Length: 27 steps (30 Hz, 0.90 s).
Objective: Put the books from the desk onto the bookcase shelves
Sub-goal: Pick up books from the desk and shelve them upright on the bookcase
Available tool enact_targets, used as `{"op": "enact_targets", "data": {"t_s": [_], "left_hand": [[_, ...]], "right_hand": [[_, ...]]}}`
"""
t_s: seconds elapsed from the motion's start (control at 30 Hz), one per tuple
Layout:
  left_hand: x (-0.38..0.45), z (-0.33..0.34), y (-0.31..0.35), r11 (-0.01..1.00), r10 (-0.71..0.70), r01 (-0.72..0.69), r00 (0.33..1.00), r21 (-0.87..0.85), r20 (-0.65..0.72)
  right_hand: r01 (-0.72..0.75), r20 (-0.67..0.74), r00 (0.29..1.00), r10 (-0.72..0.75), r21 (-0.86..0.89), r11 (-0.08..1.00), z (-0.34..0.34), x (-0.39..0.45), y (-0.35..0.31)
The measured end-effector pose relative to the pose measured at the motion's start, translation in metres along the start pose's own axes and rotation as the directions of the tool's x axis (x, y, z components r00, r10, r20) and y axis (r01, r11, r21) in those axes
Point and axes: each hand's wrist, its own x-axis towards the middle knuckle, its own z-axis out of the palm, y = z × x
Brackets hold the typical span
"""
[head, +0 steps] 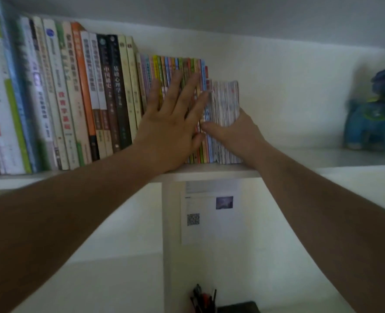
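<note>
On the bookcase shelf (209,173), your left hand (173,132) presses flat, fingers spread, against the upright thin books (182,66). Your right hand (234,129) grips the small stack of booklets (225,102) standing at the row's right end.

The light was dim and even, with a greenish-grey cast. Forearms sat dark in the foreground. Motion blur smeared the book spines (51,98) at nine o'clock and the blue plush toy (374,111) at three o'clock. Shelf lines bowed near the edges.

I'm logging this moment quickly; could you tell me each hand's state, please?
Left hand: open, flat against colourful thin book spines.
Right hand: gripping small pale booklet stack.
</note>
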Motion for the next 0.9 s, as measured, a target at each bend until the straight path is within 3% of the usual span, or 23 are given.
{"op": "enact_targets", "data": {"t_s": [0.1, 0.23, 0.33, 0.43, 0.5, 0.73, 0.9], "left_hand": [[0.004, -0.006, 0.007, 0.998, -0.041, 0.044, 0.997, -0.038, 0.06], [-0.012, -0.009, 0.003, 0.997, 0.026, -0.015, 0.989, -0.073, 0.145], [-0.012, -0.02, 0.005, 0.991, 0.02, 0.009, 0.976, -0.132, 0.218], [-0.018, -0.038, 0.01, 0.946, 0.067, 0.048, 0.938, -0.32, 0.339], [-0.041, -0.034, 0.014, 0.946, 0.096, 0.039, 0.915, -0.322, 0.391], [-0.06, -0.028, 0.028, 0.95, 0.01, 0.117, 0.916, -0.29, 0.401], [-0.068, -0.032, 0.009, 0.912, 0.198, -0.005, 0.881, -0.41, 0.43]], "right_hand": [[-0.059, 0.0, 0.998, 0.059, -0.075, 0.995, -0.001, -0.008, -0.013], [-0.196, -0.116, 0.976, 0.185, -0.096, 0.976, 0.005, -0.03, -0.02], [-0.21, -0.172, 0.968, 0.185, -0.139, 0.968, 0.011, -0.04, -0.026], [-0.217, -0.172, 0.968, 0.184, -0.197, 0.956, 0.01, -0.048, -0.031], [-0.205, -0.155, 0.973, 0.171, -0.244, 0.948, 0.008, -0.054, -0.032], [-0.25, -0.168, 0.964, 0.207, -0.303, 0.919, 0.008, -0.058, -0.034], [-0.245, -0.11, 0.969, 0.221, -0.337, 0.909, 0.006, -0.063, -0.041]]}}
